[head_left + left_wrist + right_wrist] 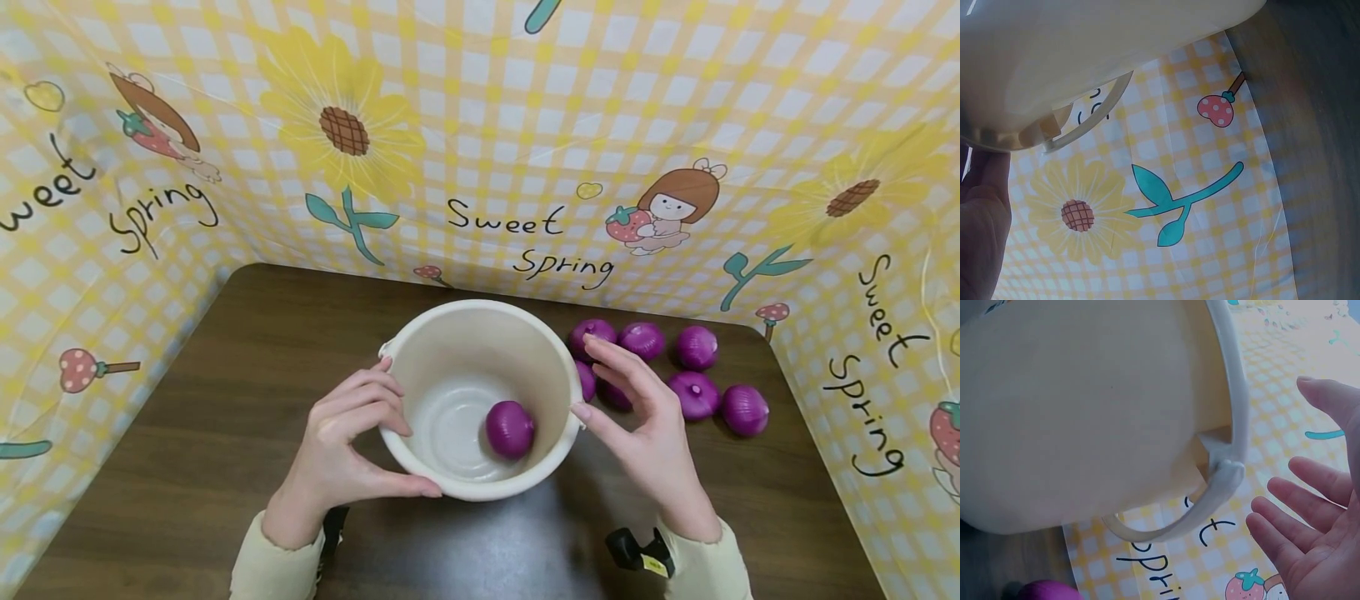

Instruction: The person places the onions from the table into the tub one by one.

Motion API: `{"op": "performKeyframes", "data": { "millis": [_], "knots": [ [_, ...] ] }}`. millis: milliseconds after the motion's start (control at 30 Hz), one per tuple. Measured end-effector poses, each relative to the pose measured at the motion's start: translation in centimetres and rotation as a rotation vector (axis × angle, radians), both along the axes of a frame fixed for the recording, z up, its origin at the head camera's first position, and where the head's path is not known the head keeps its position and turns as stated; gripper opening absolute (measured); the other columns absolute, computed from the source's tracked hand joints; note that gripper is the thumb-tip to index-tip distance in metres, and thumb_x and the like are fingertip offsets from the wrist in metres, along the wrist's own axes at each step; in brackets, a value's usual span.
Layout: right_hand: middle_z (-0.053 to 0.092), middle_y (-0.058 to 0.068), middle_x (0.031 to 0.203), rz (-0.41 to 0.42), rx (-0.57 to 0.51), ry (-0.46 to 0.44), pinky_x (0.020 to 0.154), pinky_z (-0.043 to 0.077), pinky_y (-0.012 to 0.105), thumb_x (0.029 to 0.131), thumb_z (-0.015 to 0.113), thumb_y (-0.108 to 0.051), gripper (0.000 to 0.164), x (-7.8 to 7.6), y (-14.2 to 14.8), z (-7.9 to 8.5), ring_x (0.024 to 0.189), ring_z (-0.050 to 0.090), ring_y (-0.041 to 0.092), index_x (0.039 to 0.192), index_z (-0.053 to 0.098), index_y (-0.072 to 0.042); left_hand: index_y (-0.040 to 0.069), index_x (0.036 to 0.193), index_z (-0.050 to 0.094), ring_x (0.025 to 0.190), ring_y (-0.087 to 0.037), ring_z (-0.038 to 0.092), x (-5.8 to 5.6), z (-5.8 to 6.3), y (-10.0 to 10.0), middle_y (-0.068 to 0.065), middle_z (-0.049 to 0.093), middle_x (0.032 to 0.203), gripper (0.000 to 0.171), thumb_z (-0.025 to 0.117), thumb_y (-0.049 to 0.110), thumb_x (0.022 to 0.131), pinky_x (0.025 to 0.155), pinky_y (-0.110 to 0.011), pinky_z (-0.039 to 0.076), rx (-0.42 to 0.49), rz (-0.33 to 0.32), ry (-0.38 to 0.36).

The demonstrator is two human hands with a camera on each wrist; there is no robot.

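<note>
- Cream sleeves [708,562] cover your forearms, and a small black plastic device [621,548] sits at your right wrist, presumably so its view takes in that hand.
- Your left hand [348,433] grips the rim of a cream, round plastic bucket [465,350], fingers over the left side and thumb along the near edge, a hold that probably steadies it.
- Your right hand [651,425] spreads beside the opposite rim, fingers extended and holding nothing; the right wrist view shows a gap between them.
- The bucket's mouth faces up, so you see straight in. Its pale, curved plastic handle [1200,509] hangs on the far side, leaving the mouth unblocked. Whether the base sits flat, you cannot tell.
- Inside, one glossy, round purple onion [510,430] lies on the floor toward the right wall.
- Right of the bucket, more purple onions [693,396] lie loosely grouped, some partly behind your right hand, seemingly within its easy reach.
- Underneath is a dark brown wood-grain table [187,400] with rounded far corners and a soft shine in front of you.
- Beyond, a yellow-and-white checked cloth backdrop [480,125] encloses three sides, printed with sunflowers, strawberries and "Sweet Spring".
</note>
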State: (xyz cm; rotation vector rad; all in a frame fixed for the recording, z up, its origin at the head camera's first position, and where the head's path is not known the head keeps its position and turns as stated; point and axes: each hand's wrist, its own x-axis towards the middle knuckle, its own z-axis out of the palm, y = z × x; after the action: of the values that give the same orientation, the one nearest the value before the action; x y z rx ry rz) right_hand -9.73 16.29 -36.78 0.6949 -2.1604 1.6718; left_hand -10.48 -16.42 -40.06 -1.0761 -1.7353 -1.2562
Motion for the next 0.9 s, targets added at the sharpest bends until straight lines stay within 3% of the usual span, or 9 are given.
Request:
{"op": "performKeyframes", "data": {
  "millis": [267, 600, 900],
  "knots": [
    [0.056, 0.018, 0.142, -0.049, -0.005, -0.044, 0.110, 0.046, 0.037, 0.082, 0.073, 0.021, 0.062, 0.0, 1.2, -0.2, 0.131, 0.052, 0.032, 0.139, 0.058, 0.003, 0.009, 0.070, 0.063, 0.083, -0.027, 0.059, 0.1, 0.2, 0.0, -0.001, 0.060, 0.072, 0.056, 0.098, 0.051, 0.060, 0.108, -0.055, 0.046, -0.001, 0.001, -0.004],
    [0.055, 0.017, 0.143, -0.094, -0.044, -0.090, 0.111, 0.045, 0.036, 0.085, 0.071, 0.020, 0.061, -0.3, 2.7, -0.5, 0.131, 0.053, 0.030, 0.141, 0.056, 0.001, 0.009, 0.070, 0.063, 0.084, -0.026, 0.059, 0.0, 0.1, 0.0, -0.001, 0.060, 0.071, 0.056, 0.097, 0.052, 0.060, 0.108, -0.055, 0.046, -0.003, 0.004, 0.004],
    [0.056, 0.015, 0.143, -0.121, -0.017, -0.108, 0.111, 0.044, 0.034, 0.090, 0.069, 0.015, 0.055, -1.0, 3.5, -0.8, 0.132, 0.053, 0.027, 0.141, 0.055, 0.003, 0.008, 0.070, 0.062, 0.084, -0.026, 0.059, 0.1, 0.3, 0.0, -0.001, 0.060, 0.072, 0.056, 0.097, 0.051, 0.061, 0.108, -0.054, 0.046, -0.004, -0.001, 0.010]
  ]
}}
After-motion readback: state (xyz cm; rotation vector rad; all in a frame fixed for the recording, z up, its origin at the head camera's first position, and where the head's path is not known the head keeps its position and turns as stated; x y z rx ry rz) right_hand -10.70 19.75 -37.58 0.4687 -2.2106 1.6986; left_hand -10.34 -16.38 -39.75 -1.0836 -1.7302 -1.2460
